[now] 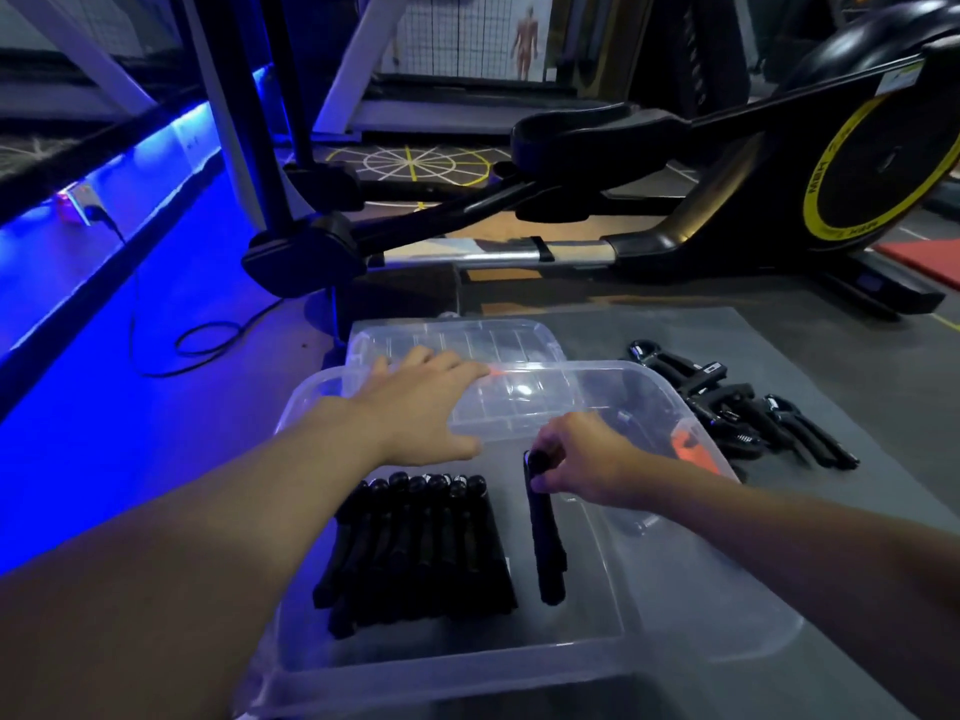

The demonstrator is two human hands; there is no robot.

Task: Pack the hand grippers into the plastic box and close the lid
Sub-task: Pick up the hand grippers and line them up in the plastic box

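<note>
Blue strip lighting (156,142) washes the left of a gym floor, where a black elliptical trainer (779,148) with a yellow-ringed flywheel stands behind a smooth grey mat (831,356). On the mat sits the plastic box (753,631), clear, glossy and round-cornered, with its ribbed transparent lid (467,340) lying off just behind its far wall. Inside, at the left, a row of packed hand grippers (415,553) stands side by side, matte black with rounded tops and long straight handles. The right hand (576,454) reaches into the box, its grip narrow, fingertips pinched round the top of a single hand gripper (545,543) set apart to the right of the row. The left hand (415,407) lies with its grip wide, fingers spread flat across the box's far rim and the lid edge; which of the two it presses cannot be told. A loose pile of hand grippers (737,407), black with metal springs, lies on the mat just right of the box.
</note>
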